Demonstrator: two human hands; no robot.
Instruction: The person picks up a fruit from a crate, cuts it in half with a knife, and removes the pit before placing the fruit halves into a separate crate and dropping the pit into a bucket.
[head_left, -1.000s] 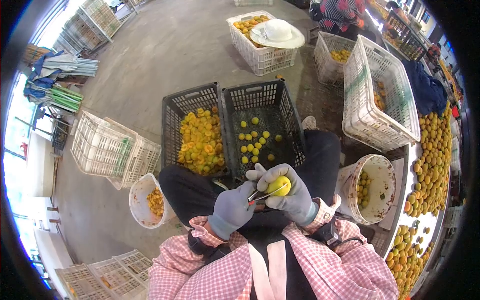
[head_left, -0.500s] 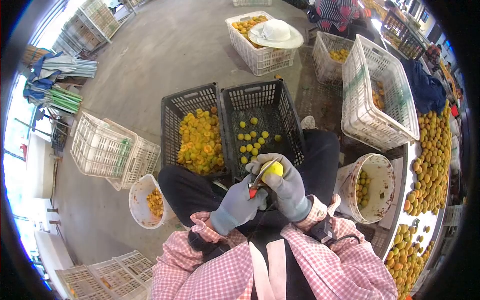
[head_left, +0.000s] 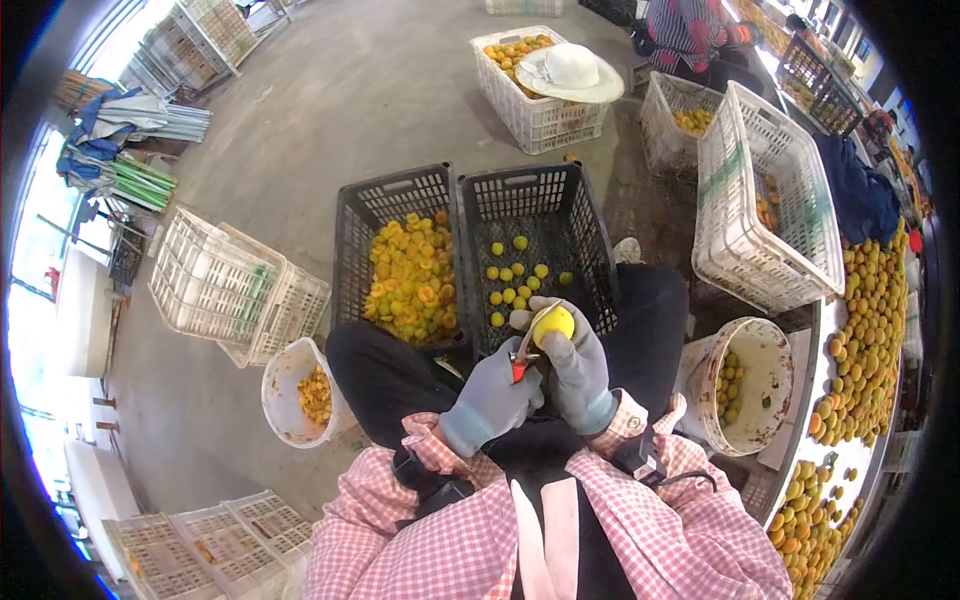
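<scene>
My left hand [head_left: 493,405], in a grey glove, is closed around a red-handled tool [head_left: 519,368] with a metal blade. The blade's tip rests against or close beside a round yellow fruit [head_left: 554,325], apricot-like, gripped by my gloved right hand [head_left: 578,378]. Both hands are above my lap, at the near edge of two black crates. In the left black crate [head_left: 392,187] lies a heap of cut yellow-orange fruit pieces [head_left: 410,270]. The right black crate [head_left: 585,230] holds several whole yellow fruits [head_left: 508,296] spread over its floor.
A white bucket [head_left: 345,415] with orange bits stands left, another bucket [head_left: 765,400] with greenish fruit right. White crates [head_left: 215,280] flank both sides. A white hat [head_left: 570,70] lies on a fruit-filled crate. Fruit [head_left: 865,330] covers the right-hand table; a person [head_left: 685,35] sits beyond.
The camera view has shifted slightly, so the scene sits a little further right. The fruit has turned a little in my right hand, and the blade now sits lower beside it.
</scene>
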